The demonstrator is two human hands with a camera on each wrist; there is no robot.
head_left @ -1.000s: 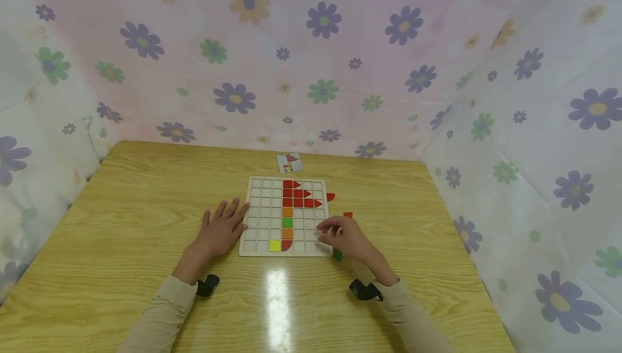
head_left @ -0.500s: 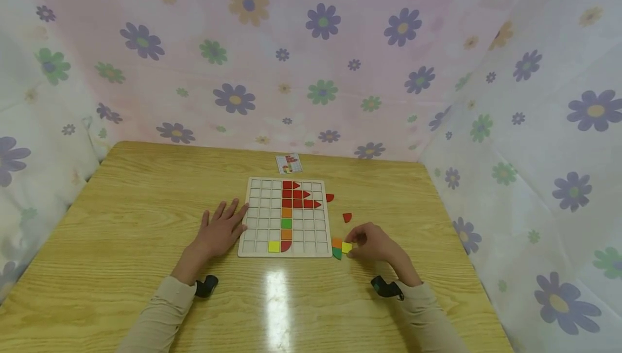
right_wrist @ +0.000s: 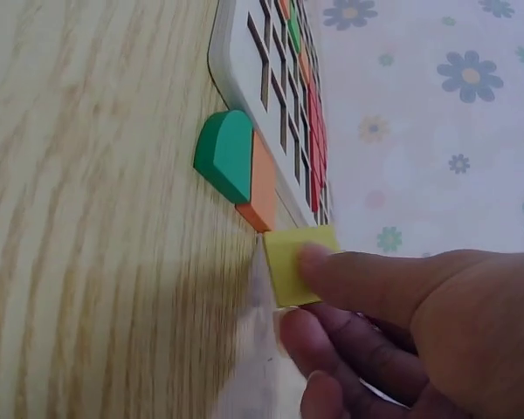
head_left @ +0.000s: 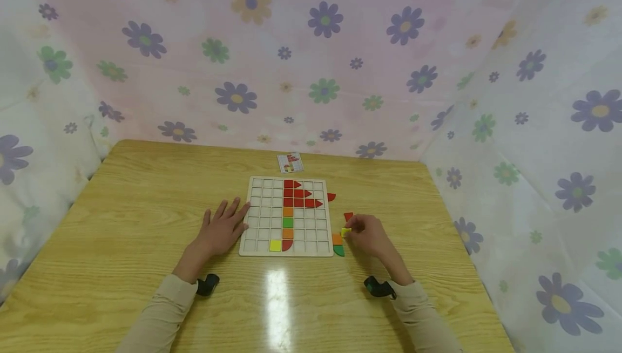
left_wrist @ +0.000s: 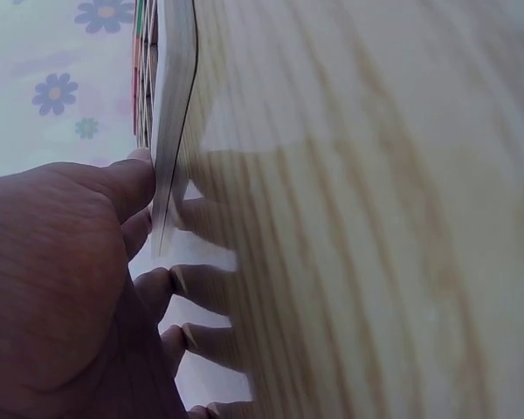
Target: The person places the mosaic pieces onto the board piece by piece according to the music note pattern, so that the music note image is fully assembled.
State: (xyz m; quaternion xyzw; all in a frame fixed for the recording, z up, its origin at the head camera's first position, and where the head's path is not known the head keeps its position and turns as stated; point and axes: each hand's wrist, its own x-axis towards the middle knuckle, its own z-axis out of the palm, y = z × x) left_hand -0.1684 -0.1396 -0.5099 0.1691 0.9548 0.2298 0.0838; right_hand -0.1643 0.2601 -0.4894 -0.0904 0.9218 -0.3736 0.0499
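Observation:
Between thumb and fingers, my right hand (head_left: 370, 237) pinches a yellow square tile (right_wrist: 286, 275), just right of the wooden grid board (head_left: 311, 234). Close by, against the board's right edge, lie an orange square tile (right_wrist: 260, 188) and a green quarter-round tile (right_wrist: 227, 157). My left hand (head_left: 218, 234) lies with fingers spread on the table, its thumb and fingertip at the board's left edge (left_wrist: 175, 105). On the board, red tiles (head_left: 289, 193) form three pointed rows above a column of orange and green squares (head_left: 288, 222). A red quarter-round (head_left: 287, 245) and a yellow square (head_left: 275, 245) fill two bottom cells.
Behind the board lies a small pattern card (head_left: 290, 163). Two red curved pieces sit to the right: one red piece (head_left: 331, 197) by the board's upper edge, another red piece (head_left: 348, 216) beyond my right fingers. Flowered cloth (head_left: 272, 72) borders the wooden table (head_left: 160, 191).
From over the board's lower right, my right hand has moved right to the yellow tile, then slid away from me with it. My left hand has stayed in place.

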